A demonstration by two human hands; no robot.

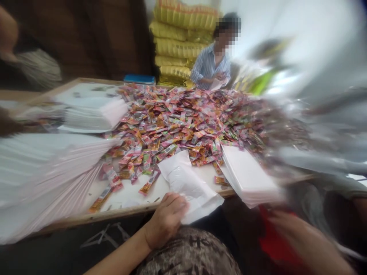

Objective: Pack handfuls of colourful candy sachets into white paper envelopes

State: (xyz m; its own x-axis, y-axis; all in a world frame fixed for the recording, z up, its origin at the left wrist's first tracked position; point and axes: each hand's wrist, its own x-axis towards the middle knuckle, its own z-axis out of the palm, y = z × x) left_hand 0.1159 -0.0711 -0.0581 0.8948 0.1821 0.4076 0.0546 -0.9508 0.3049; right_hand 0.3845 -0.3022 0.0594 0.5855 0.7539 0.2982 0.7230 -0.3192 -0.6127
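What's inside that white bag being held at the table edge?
Nothing shows: the white bag is opaque and looks flat, its near end gripped by the left hand. Any contents are covered.

Glossy foil sachets [183, 122] — matt white pouch [190, 185], wooden table [114, 214]

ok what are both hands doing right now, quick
left hand: closed on the white plastic bag.
right hand: blurred, next to a red thing; whether it is open or closed cannot be told.

Bare forearms [120, 256], mottled grey-brown garment [192, 252] with dark lettering
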